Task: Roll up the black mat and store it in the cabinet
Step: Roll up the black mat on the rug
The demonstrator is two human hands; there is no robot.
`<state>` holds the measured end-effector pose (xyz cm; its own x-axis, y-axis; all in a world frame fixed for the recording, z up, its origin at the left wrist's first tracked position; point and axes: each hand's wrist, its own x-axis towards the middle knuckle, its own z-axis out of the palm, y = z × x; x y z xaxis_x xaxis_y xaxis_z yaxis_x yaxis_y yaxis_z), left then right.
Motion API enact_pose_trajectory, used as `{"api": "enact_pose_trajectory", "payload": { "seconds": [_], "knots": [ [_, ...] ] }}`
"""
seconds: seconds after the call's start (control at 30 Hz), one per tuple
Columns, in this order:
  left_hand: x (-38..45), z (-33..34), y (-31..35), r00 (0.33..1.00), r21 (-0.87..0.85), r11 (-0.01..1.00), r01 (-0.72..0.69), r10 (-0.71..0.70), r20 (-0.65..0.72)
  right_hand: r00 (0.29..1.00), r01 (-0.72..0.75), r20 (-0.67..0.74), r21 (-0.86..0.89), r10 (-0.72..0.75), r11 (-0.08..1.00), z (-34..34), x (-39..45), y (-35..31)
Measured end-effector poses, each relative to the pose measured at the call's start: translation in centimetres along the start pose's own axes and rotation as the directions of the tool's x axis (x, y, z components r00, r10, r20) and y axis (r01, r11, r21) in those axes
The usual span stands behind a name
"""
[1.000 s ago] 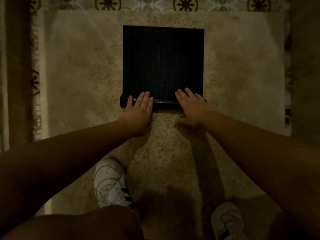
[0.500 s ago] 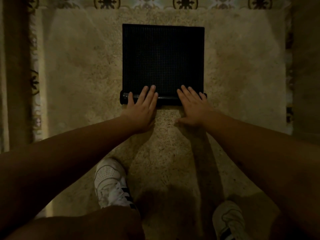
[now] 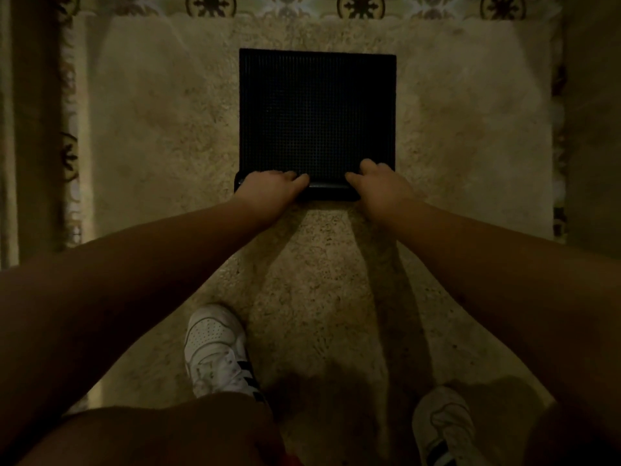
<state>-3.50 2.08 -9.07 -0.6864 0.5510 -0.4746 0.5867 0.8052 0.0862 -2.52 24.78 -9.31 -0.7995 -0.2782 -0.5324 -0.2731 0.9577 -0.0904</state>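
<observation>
The left hand curls over the left end of the rolled part of the black mat, fingers closed on the roll; the right hand grips the right end likewise. The mat lies on the beige rug — roughly square flat part ahead. Rolling is mid-way, I judge; next, both hands push the roll forward evenly, keeping it tight and straight. No cabinet shows.

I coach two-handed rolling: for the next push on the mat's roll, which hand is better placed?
Neither: left hand and right hand sit evenly on the roll of the black mat.
</observation>
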Motion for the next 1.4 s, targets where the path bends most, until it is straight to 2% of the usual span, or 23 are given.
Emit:
{"api": "enact_pose_trajectory", "payload": {
  "seconds": [0.27,0.47,0.57,0.63,0.77,0.87,0.93,1.0,1.03,1.17,1.4],
  "knots": [
    [-4.7,3.4,3.0,0.994,-0.103,0.995,-0.015,0.026,0.104,0.97,0.144,0.2,-0.033,-0.135,0.989,0.5,-2.6,-1.1],
    [-5.2,3.4,4.7,0.983,-0.062,0.993,0.096,-0.085,0.161,0.967,0.093,0.236,0.023,-0.096,0.995,-0.2,-0.5,-0.2],
    [-6.6,4.5,7.4,0.989,0.037,0.998,0.048,-0.053,0.141,0.958,0.029,0.281,0.072,-0.048,0.997,-0.5,0.6,0.0],
    [-6.6,5.0,8.1,0.992,0.033,0.998,0.044,-0.047,0.113,0.951,0.006,0.305,0.119,-0.042,0.993,-0.8,1.0,0.3],
    [-5.8,4.7,7.0,0.993,0.0,0.999,0.036,-0.036,0.112,0.953,-0.018,0.301,0.181,-0.038,0.983,-1.0,1.2,0.7],
    [-5.7,5.1,6.7,0.994,-0.038,0.999,0.023,-0.018,0.108,0.965,0.032,0.255,0.125,-0.063,0.992,-0.4,0.6,1.1],
    [-5.0,4.9,6.0,0.995,-0.066,0.997,0.032,-0.025,0.098,0.993,0.087,0.069,0.106,-0.095,0.991,0.6,-0.6,1.7],
    [-3.7,4.4,4.9,0.996,-0.096,0.994,0.045,-0.037,0.08,0.985,0.124,-0.141,0.177,-0.1,0.976,1.9,-2.4,1.7],
    [-3.0,4.1,4.2,0.996,-0.108,0.993,0.051,-0.043,0.071,0.98,0.132,-0.168,0.176,-0.103,0.975,2.4,-3.0,1.4],
    [-1.3,3.7,2.9,0.996,-0.145,0.987,0.069,-0.06,0.061,0.995,0.077,-0.068,0.04,-0.074,0.996,3.9,-3.4,0.1],
    [0.3,3.5,2.6,0.987,-0.158,0.976,0.149,-0.138,0.079,0.996,0.091,-0.016,0.044,-0.09,0.995,2.5,-1.3,0.8]
  ]
}}
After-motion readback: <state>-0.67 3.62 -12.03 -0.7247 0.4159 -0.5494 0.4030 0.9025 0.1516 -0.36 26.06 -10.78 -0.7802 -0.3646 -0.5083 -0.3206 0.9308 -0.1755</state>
